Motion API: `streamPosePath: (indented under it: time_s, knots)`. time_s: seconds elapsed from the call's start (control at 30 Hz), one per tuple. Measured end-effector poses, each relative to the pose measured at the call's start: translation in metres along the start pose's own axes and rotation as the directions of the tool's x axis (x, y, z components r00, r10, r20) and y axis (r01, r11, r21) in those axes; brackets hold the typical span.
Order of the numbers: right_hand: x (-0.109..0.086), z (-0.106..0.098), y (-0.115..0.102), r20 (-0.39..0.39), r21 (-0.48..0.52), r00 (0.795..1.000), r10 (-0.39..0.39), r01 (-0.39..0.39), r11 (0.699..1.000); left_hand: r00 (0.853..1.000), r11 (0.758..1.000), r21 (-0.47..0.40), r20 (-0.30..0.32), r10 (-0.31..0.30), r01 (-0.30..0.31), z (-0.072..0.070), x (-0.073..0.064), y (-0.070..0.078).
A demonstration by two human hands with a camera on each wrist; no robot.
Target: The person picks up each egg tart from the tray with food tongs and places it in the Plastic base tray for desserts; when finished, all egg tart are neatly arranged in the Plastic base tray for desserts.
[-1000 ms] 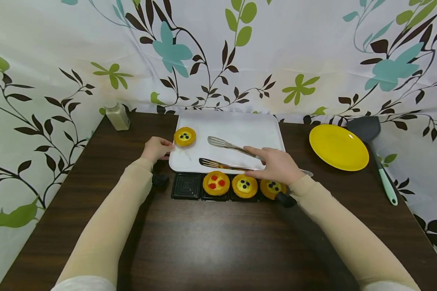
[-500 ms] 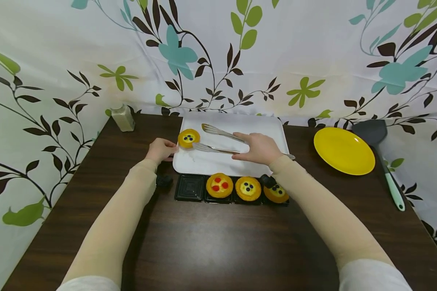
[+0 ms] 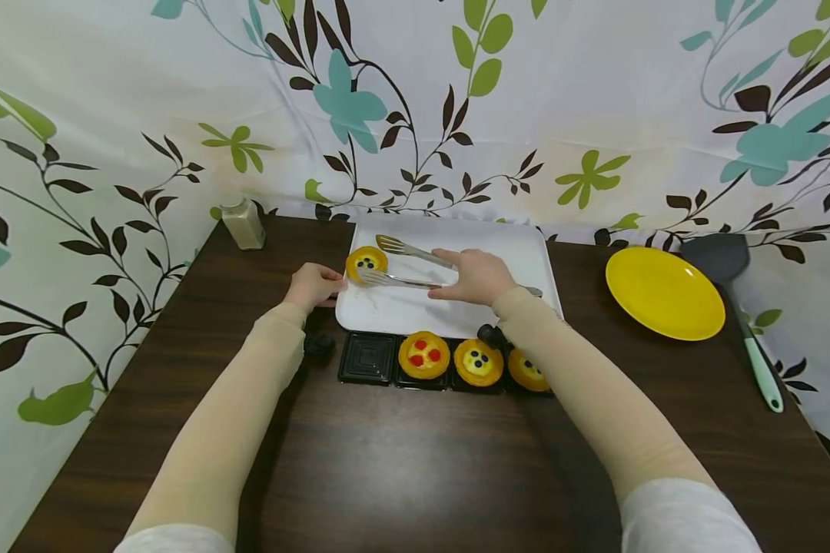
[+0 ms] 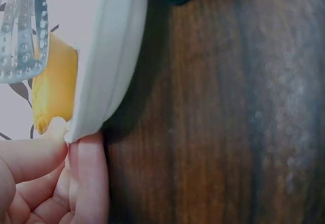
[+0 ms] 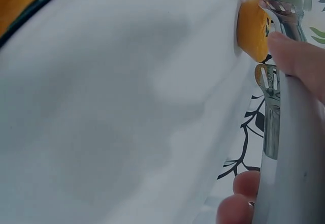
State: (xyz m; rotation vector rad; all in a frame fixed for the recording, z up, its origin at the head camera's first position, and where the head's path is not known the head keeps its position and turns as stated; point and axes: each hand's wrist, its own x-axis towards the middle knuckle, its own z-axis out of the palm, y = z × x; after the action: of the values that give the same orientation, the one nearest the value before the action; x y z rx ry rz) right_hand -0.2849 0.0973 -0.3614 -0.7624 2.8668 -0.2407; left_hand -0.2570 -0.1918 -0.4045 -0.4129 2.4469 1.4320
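My left hand [image 3: 313, 286] pinches the left edge of the white tray [image 3: 449, 319], thumb on top and fingers beneath, as the left wrist view shows. One egg tart [image 3: 366, 261] with dark berries sits on the tray close to that hand. Metal serving tongs [image 3: 415, 283] are gripped in my right hand [image 3: 479, 277] above the tray. Their slotted ends are spread apart. The nearer end overlaps the tart in the head view, and the farther one points past its back right side. In the right wrist view the tart [image 5: 252, 30] shows from its side by the tongs' ends.
In front of the tray lies a black compartment tray [image 3: 368, 358]; its leftmost section is bare. It holds a red-topped tart [image 3: 424, 355] and two berry tarts, the rightmost partly behind my right forearm. A yellow plate [image 3: 665, 293], a spatula [image 3: 762, 369] and a shaker [image 3: 243, 225] stand around.
My right hand has moved left and back with the tongs, bringing their spread ends from mid-tray up to the berry tart. The left hand keeps its hold on the tray edge.
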Motion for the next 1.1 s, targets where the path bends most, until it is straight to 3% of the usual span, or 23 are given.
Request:
streamPosePath:
  time_s: [0.53,0.87,1.1]
  knots:
    - [-0.001,0.002,-0.006,0.016,-0.043,1.000,0.013,-0.012,0.999,1.000,1.000,0.007,0.011,-0.010,0.010,0.002,0.003,0.002]
    - [-0.006,0.004,-0.005,-0.035,0.028,0.999,-0.020,0.021,0.999,1.000,1.000,0.017,0.007,-0.007,0.006,0.001,0.003,0.000]
    - [-0.020,0.001,-0.005,-0.080,0.063,0.995,-0.064,0.069,0.996,1.000,1.000,0.002,0.012,-0.003,0.003,-0.001,-0.002,0.000]
